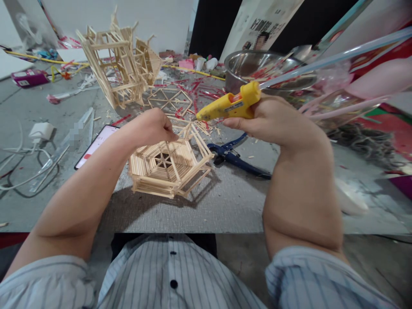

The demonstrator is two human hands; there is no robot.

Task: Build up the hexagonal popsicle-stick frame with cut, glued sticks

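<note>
My right hand (273, 118) is wrapped round a yellow hot glue gun (228, 104), with a long clear glue stick (334, 56) running out of its back. The nozzle points left, over the far side of a hexagonal frame of thin wooden sticks (154, 182). Its layered sides slope in to a spoked hexagon in the middle. Above the frame's far left rim, my left hand (156, 126) is closed in a pinch. What its fingertips hold, if anything, is hidden. Beside the frame on the right lie blue-handled pliers (238, 161).
A taller wooden-stick structure (112, 64) stands at the back left, near a flat spoked hexagon (170, 101). A phone (96, 143) lies beside my left forearm, with a white charger (41, 132) farther left. A metal bowl (238, 64) and pink balloon (383, 79) are at the right.
</note>
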